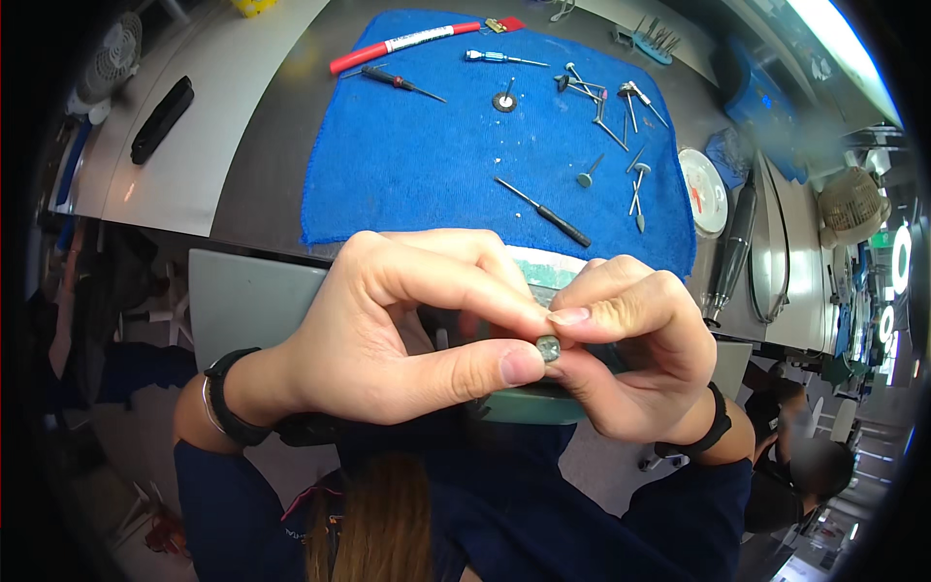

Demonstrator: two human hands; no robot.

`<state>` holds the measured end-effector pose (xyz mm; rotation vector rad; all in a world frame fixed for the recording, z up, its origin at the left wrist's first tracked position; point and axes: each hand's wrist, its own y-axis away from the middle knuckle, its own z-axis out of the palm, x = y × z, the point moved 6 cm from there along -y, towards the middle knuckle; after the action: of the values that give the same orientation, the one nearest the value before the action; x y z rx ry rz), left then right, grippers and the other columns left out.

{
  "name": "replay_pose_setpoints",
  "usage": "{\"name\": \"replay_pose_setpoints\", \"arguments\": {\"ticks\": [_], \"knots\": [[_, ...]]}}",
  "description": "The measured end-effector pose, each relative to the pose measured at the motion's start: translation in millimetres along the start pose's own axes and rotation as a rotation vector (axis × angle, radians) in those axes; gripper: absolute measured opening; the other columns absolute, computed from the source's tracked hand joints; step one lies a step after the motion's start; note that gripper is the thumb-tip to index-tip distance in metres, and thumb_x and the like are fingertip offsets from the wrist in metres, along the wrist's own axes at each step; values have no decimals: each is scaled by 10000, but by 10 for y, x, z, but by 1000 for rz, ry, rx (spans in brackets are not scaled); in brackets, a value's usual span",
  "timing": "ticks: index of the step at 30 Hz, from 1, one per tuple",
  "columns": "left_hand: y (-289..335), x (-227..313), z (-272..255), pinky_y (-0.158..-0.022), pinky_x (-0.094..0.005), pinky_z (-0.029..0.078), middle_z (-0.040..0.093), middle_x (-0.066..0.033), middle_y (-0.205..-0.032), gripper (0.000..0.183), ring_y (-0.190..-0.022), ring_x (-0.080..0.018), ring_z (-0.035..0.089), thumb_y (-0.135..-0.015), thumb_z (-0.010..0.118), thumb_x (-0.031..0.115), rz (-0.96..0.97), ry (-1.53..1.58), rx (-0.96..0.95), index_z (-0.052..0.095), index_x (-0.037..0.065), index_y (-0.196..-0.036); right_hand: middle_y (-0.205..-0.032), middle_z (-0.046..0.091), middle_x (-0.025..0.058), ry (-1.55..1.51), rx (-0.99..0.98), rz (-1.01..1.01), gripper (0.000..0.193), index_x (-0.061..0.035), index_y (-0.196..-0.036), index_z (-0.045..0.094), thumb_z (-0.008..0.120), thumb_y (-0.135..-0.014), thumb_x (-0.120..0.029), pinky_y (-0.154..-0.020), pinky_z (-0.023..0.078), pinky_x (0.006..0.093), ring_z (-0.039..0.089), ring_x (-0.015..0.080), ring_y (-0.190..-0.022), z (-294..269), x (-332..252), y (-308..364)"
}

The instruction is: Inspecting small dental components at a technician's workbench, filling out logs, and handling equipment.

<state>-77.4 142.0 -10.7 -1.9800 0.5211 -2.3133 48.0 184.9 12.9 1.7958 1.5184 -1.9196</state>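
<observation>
Close in front of me, my left hand (417, 315) and my right hand (645, 339) meet at their fingertips. Pinched there is a small, rounded grey-green piece (549, 348) with a shiny surface. The thumb and forefinger of my left hand press on it from the left. From the right, the thumb and finger of my right hand close on it too, hiding part of its outline. Beyond the hands lies a blue towel (407, 175), with a thin dark-handled tool (550, 215) nearest to my fingers.
On the towel lie a red-and-white pen-like tube (402, 47), a blue screwdriver (495, 56), a black-and-red screwdriver (396, 80), a mounted disc (504, 101) and several rotary bits (640, 194). A white dish (706, 194) and a dark handpiece (734, 252) are at right. A person (800, 475) sits lower right.
</observation>
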Motion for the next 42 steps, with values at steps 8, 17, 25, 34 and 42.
{"name": "replay_pose_setpoints", "arguments": {"ticks": [8,17,25,34,42], "knots": [[20,13,-39,-621,-230,428,604,-103,-783,139,-697,-119,545,-730,680,36,18,5,-11,652,-14,-856,-743,596,86,12,-60,129,253,12,-881,575,715,-670,14,-509,429,212,575,135,-628,15,-22,-34],[-47,-324,-286,-675,-210,455,609,-54,-816,188,-730,-87,551,-852,560,117,-332,80,187,619,-29,-954,-756,643,138,1299,75,397,149,-61,-817,675,553,-732,-73,-685,496,353,634,268,-745,-1294,663,-891],[-91,-419,-323,-636,-208,467,598,-35,-785,210,-692,-74,541,-845,580,148,-322,189,219,619,-8,-981,-848,661,58,1426,-410,524,247,-198,-876,700,713,-631,-172,-725,495,326,626,223,-820,-1298,1213,-1136],[-59,-420,-320,-635,-205,471,599,-22,-805,212,-716,-68,548,-848,579,170,-307,143,198,627,14,-983,-664,606,100,1194,-284,307,160,-44,-703,591,669,-622,-158,-613,476,316,602,228,-654,-1219,897,-1165],[-11,170,-155,-684,-246,465,562,-128,-993,180,-788,-134,549,-840,554,88,28,177,95,606,-30,-967,-692,543,-19,294,-78,303,164,-47,-690,521,679,-730,-65,-514,380,167,471,15,-602,-306,-332,-616]]}}
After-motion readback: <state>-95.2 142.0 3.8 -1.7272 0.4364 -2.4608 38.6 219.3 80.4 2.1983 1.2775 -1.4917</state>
